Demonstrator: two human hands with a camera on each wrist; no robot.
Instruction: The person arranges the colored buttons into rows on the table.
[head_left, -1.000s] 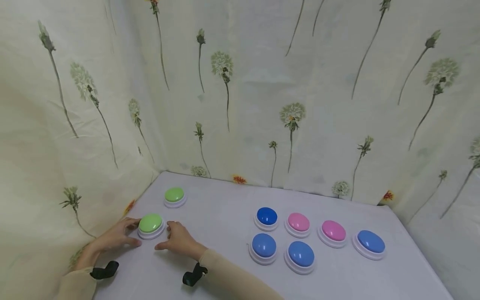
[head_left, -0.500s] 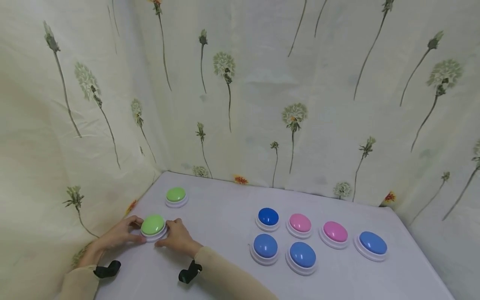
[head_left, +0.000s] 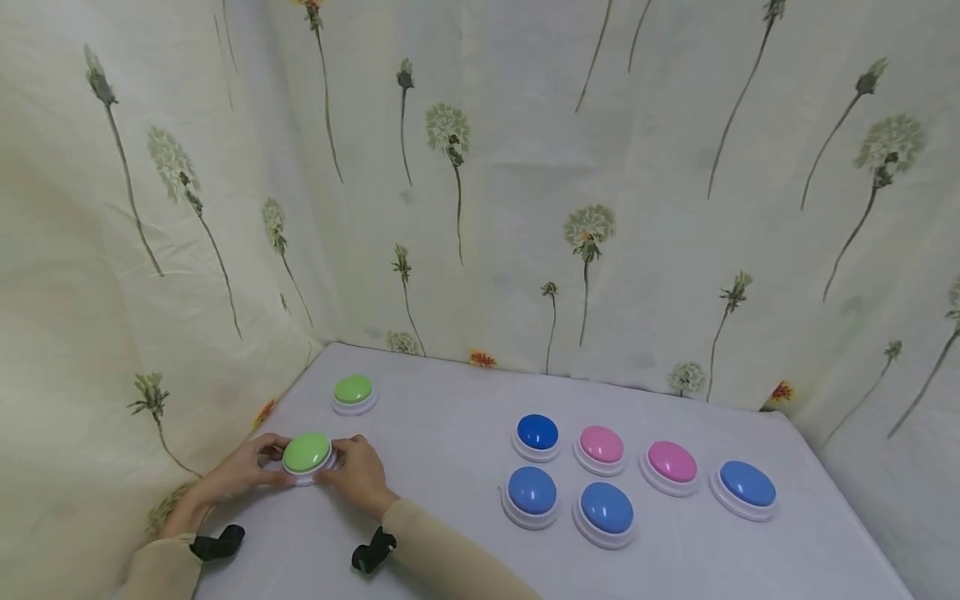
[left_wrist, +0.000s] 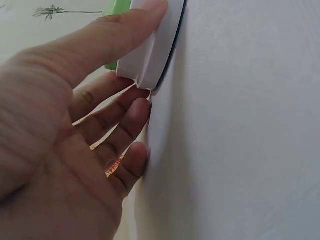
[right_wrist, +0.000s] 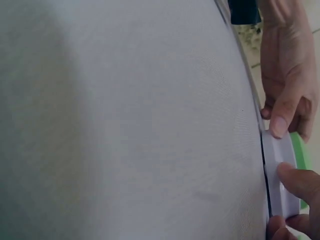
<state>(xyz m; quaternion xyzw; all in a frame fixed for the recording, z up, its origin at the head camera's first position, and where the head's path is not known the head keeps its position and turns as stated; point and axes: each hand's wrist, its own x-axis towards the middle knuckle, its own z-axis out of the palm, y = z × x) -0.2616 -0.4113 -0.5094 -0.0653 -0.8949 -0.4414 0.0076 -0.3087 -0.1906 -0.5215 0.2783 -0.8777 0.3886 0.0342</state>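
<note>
A push button with a green dome and white round base (head_left: 306, 452) is at the left of the white table. My left hand (head_left: 240, 475) holds the base from its left side; in the left wrist view the thumb lies along the white base (left_wrist: 162, 45) and the fingers reach to its far side. From the right, my right hand (head_left: 362, 477) grips the same base, thumb in front and fingers behind. The right wrist view shows both thumbs on the base (right_wrist: 274, 155). A dark rim shows under it; I cannot tell whether it is raised off the table.
Behind it stands a second green button (head_left: 353, 390). To the right are a dark blue button (head_left: 537, 432), two pink ones, with one pink button (head_left: 672, 462) farther right, and several lighter blue ones, including a blue button (head_left: 607, 508). Flower-print cloth (head_left: 510, 208) borders the table.
My right hand has moved in from a small gap on the right and now grips the base. The left fingers have drawn closer round it. The other buttons keep their places.
</note>
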